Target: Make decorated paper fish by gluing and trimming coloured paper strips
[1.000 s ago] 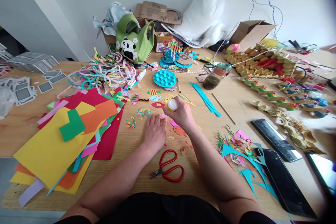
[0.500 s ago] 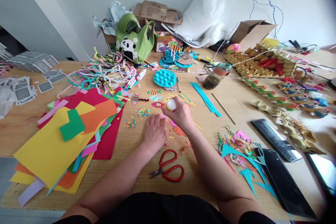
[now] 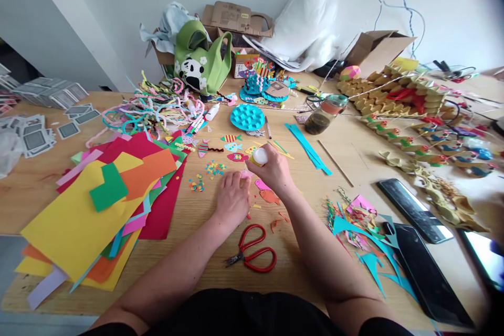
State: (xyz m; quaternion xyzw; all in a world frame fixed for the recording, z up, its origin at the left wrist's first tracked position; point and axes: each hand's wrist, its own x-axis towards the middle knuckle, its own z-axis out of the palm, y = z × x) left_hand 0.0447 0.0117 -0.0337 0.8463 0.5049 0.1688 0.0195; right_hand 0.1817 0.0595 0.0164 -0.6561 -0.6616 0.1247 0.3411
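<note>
My left hand [image 3: 233, 197] rests on the table, its fingertips pressing down on a small pink paper piece [image 3: 247, 174]. Most of that piece is hidden under the fingers. In my right hand [image 3: 276, 170] is a small white-and-yellow bottle [image 3: 260, 156], its round white end facing up, just above the pink piece. Beside the right wrist lie a pink paper fish [image 3: 261, 185] and an orange paper fish [image 3: 269, 197]. Decorated fish, among them a red one [image 3: 238, 157] and a light blue one [image 3: 233, 147], lie beyond my hands. Small paper dots [image 3: 214, 168] are heaped to the left.
Red-handled scissors [image 3: 255, 252] lie near my body. Coloured paper sheets [image 3: 79, 226] cover the left side. Blue scraps [image 3: 370, 268] and phones [image 3: 413, 210] lie at right. A blue bumpy disc [image 3: 247, 117], a jar [image 3: 321, 121] and a green panda bag [image 3: 205, 58] stand farther back.
My right hand and the bottle have shifted slightly to the right, uncovering more of the pink and orange fish beside the wrist. My left hand stays in place.
</note>
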